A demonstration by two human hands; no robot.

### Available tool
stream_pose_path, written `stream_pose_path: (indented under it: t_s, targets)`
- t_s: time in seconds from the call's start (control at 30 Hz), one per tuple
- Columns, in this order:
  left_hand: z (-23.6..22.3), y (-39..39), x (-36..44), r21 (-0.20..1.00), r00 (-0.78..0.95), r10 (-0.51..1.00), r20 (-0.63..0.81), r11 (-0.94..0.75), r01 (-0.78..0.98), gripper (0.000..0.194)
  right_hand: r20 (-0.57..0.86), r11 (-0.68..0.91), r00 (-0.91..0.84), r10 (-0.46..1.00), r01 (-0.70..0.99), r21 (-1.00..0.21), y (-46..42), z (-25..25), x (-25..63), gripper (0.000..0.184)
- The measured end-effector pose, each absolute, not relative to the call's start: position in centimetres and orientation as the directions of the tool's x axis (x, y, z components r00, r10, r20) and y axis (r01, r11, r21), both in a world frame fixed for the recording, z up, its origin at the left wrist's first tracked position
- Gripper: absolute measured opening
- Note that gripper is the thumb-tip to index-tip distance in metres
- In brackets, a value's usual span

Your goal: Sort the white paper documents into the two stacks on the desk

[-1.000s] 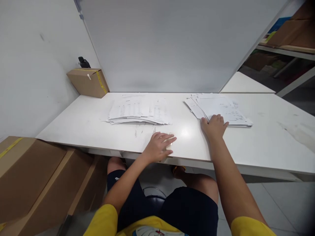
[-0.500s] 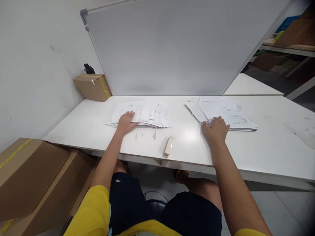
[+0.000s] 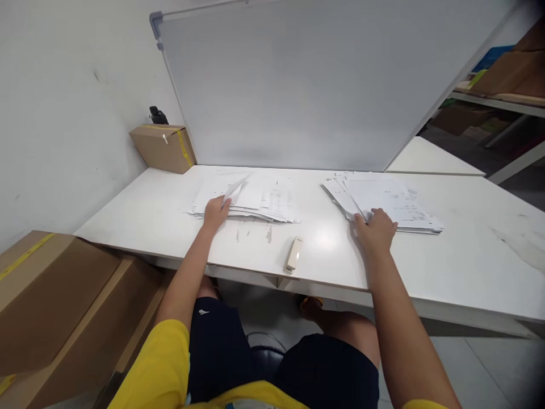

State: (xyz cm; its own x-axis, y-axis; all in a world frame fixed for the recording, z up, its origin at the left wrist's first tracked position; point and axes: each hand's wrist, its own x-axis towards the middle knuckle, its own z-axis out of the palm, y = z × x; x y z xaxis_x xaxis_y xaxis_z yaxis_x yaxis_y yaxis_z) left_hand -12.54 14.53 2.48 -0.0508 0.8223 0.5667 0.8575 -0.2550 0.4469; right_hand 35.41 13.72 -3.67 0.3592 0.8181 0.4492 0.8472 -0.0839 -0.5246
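Observation:
On the left part of the white desk lies a stack of printed papers point(image 3: 272, 199). My left hand point(image 3: 216, 213) is at its front edge, closed on a paper sheet point(image 3: 235, 190) whose near left side is bent up off the stack. A second paper stack point(image 3: 383, 196), fanned out on its left side, lies to the right. My right hand point(image 3: 377, 228) rests on its front edge, thumb and fingers apart. Between the stacks, nearer the desk's front edge, is a cream stapler point(image 3: 293, 254) that neither hand touches.
A whiteboard point(image 3: 272, 85) stands along the back of the desk point(image 3: 323, 250). In the back left corner sits a cardboard box point(image 3: 164, 149) with yellow tape, a black object point(image 3: 158, 116) behind it. Larger cartons point(image 3: 55, 295) stand left of the desk, and shelving point(image 3: 502, 99) is at far right.
My left hand has gone from lying flat on the left stack to gripping a sheet and bending it up. The fingers of my right hand have shifted slightly on the right stack.

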Motion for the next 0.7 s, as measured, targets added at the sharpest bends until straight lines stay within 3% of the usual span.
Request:
stream_pose_path:
  t_s: [0.13, 0.23, 0.3, 0.33, 0.4, 0.47, 0.57, 0.7]
  targets:
    - [2.7, 13.3, -10.7, 0.510, -0.184, 0.787, 0.589, -0.185, 0.840, 0.057, 0.455, -0.077, 0.439, 0.775, 0.780, -0.621, 12.7, -2.1, 34.1, 0.056]
    - [3.6, 10.9, -6.9, 0.481, -0.151, 0.701, 0.697, -0.301, 0.824, 0.062, 0.458, 0.015, 0.527, 0.716, 0.644, -0.765, 9.9, 0.8, 30.8, 0.063]
    - [4.4, 8.7, -3.4, 0.312, 0.084, 0.627, 0.774, -0.494, 0.811, 0.055, 0.295, 0.098, 0.504, 0.812, 0.381, -0.920, 6.9, 3.1, 28.1, 0.070]
    - [4.7, 7.6, -1.5, 0.195, 0.250, 0.576, 0.778, -0.601, 0.775, 0.051, 0.164, 0.106, 0.371, 0.914, 0.173, -0.979, 5.2, 4.2, 26.9, 0.073]
    - [5.0, 5.4, 2.2, 0.003, 0.533, 0.466, 0.707, -0.755, 0.656, 0.047, 0.047, 0.046, 0.001, 0.999, -0.173, -0.984, 1.9, 5.7, 25.1, 0.083]
    - [5.0, 3.5, 5.4, -0.084, 0.688, 0.400, 0.605, -0.827, 0.555, 0.046, 0.006, -0.022, -0.084, 0.996, -0.329, -0.944, -0.5, 6.0, 24.5, 0.076]
    - [4.4, 1.5, 8.7, -0.097, 0.769, 0.400, 0.499, -0.856, 0.508, 0.051, -0.118, -0.079, 0.071, 0.990, -0.411, -0.908, -2.4, 4.4, 25.8, 0.051]
    - [3.8, 0.3, 10.2, 0.008, 0.786, 0.451, 0.423, -0.869, 0.495, 0.077, -0.200, -0.050, 0.322, 0.926, -0.420, -0.906, -3.4, 1.6, 29.0, 0.043]
